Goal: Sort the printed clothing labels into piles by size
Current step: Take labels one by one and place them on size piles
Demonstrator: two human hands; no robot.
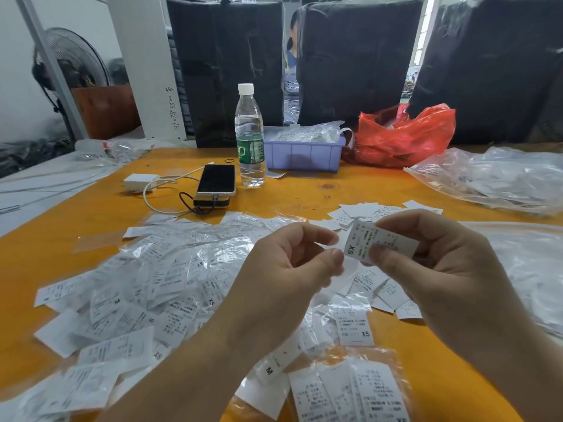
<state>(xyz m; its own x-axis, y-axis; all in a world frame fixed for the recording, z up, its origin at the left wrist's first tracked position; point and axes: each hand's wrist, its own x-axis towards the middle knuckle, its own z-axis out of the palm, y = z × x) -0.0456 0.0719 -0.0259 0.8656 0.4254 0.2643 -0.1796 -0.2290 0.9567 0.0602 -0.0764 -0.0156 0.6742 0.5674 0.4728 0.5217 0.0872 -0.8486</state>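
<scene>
Held label: my right hand (438, 269) pinches a white printed paper label marked XS (377, 240) between thumb and forefinger, above the middle of the orange table (304, 196)
Its lie: the label's long axis runs left to right, slightly tilted, with the size mark at its left end and reading upside down to me
Left hand: my left hand (292, 266) is just beside the label's left end, fingers loosely curled with thumb and forefinger apart, holding nothing; I cannot tell whether a fingertip touches the paper
Loose heap: a wide scatter of white printed labels and clear wrappers (146, 281) covers the table's left and near part, lying at every angle, with M, S and XS marks showing
Far pile: a small pile of white labels (362, 210) lies just beyond my hands
Near bag: a clear plastic bag of stacked labels (353, 391) sits at the near edge, long axes pointing away from me
Tray: a lilac plastic tray (304, 155) at the far side holds clear bagged packets
Red bag: a crumpled red plastic bag (405, 138) touches the tray's right end
Open room: bare orange table shows between the tray and the far pile, and along the left edge
</scene>
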